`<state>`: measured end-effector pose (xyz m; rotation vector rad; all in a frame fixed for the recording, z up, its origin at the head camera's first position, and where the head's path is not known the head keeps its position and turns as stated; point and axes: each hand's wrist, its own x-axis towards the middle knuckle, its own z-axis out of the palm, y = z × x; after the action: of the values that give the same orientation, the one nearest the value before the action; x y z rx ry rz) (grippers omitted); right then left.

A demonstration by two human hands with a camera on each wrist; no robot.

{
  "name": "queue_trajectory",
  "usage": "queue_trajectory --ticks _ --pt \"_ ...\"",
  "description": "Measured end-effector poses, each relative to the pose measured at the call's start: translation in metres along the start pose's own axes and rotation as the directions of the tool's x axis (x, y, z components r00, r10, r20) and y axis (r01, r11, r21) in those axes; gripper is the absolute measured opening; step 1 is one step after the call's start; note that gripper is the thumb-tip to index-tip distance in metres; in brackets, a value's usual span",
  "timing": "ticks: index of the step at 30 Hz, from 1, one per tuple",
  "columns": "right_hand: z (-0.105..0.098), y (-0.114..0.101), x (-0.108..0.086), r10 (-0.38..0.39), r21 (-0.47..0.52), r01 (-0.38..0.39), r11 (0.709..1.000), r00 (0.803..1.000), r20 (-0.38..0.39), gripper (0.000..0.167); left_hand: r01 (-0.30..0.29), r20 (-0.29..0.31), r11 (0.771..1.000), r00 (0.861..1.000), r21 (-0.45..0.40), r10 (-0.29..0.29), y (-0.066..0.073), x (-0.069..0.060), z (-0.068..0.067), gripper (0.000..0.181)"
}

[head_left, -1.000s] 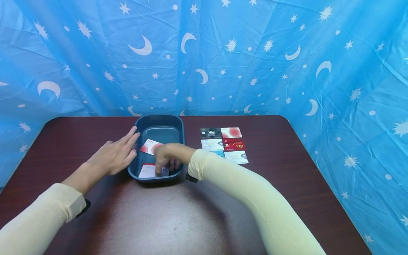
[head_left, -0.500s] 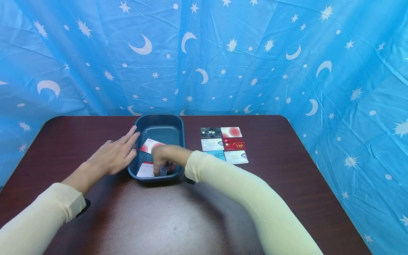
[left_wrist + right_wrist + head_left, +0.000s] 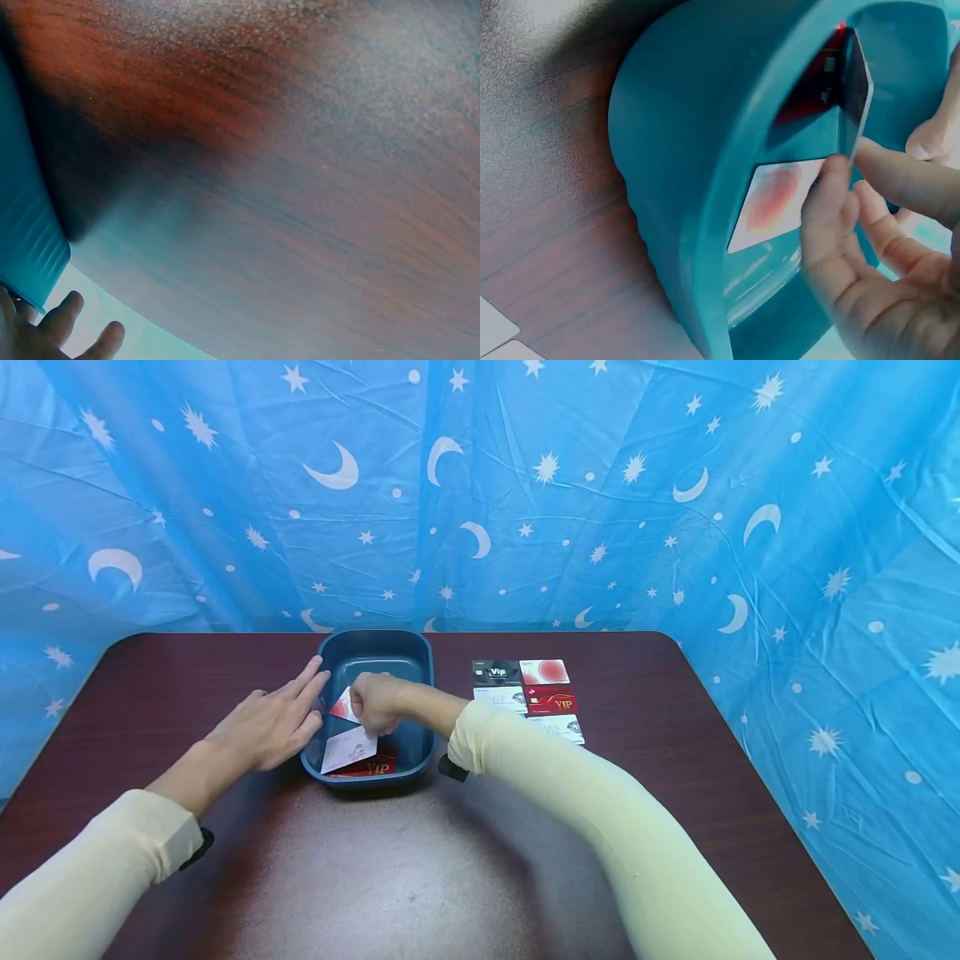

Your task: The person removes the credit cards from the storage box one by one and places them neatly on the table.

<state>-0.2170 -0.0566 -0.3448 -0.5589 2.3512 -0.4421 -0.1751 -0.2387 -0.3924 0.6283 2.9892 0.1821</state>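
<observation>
My right hand (image 3: 382, 703) is inside the teal plastic bin (image 3: 432, 672), pinching a white card (image 3: 349, 750) between thumb and finger. In the right wrist view that card (image 3: 861, 82) stands on edge, tilted up off the bin floor. A red VIP card (image 3: 377, 765) lies below it at the bin's near end. Beyond it lies a white card with red circles (image 3: 342, 706), partly covered by the right hand. The left hand (image 3: 266, 727) touches the bin's left side, fingers extended; only some of its fingers (image 3: 64, 319) show in the left wrist view.
Right of the bin, cards lie in two columns on the dark wood table (image 3: 660, 760): a black Vip card (image 3: 497, 672), a red-circle card (image 3: 545, 672), a red VIP card (image 3: 552, 700) and white ones (image 3: 557, 727). The right sleeve hides part of them. A blue curtain (image 3: 480, 493) hangs behind.
The right hand has lifted the white card's edge and moved away from the bin's near end, uncovering the red VIP card. The left hand has stayed in place.
</observation>
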Motion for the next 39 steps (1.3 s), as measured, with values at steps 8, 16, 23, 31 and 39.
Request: queue_trajectory --ticks 8,16,23,31,39 --pt "-0.011 0.016 -0.011 -0.301 0.147 0.299 0.943 0.954 -0.009 0.026 -0.001 0.002 1.0 1.0 -0.001 0.001 -0.001 0.0 0.001 0.061" --pt "-0.023 0.029 -0.025 -0.396 0.101 0.405 0.909 0.913 -0.095 0.018 0.0 0.009 1.0 1.0 0.008 0.0 0.001 0.001 -0.001 0.061" --pt "-0.037 0.043 -0.05 -0.439 0.173 0.464 0.868 0.883 -0.167 0.02 0.018 0.038 1.0 0.999 -0.002 -0.018 0.001 0.002 -0.002 0.062" --pt "-0.048 0.068 -0.079 -0.428 0.23 0.488 0.842 0.864 -0.265 0.021 0.018 0.03 1.0 0.999 -0.005 -0.018 0.001 0.002 -0.002 0.063" --pt "-0.045 0.103 -0.096 -0.409 0.262 0.505 0.822 0.844 -0.346 0.023 0.005 0.003 1.0 1.0 0.002 -0.005 0.0 0.0 -0.001 0.064"
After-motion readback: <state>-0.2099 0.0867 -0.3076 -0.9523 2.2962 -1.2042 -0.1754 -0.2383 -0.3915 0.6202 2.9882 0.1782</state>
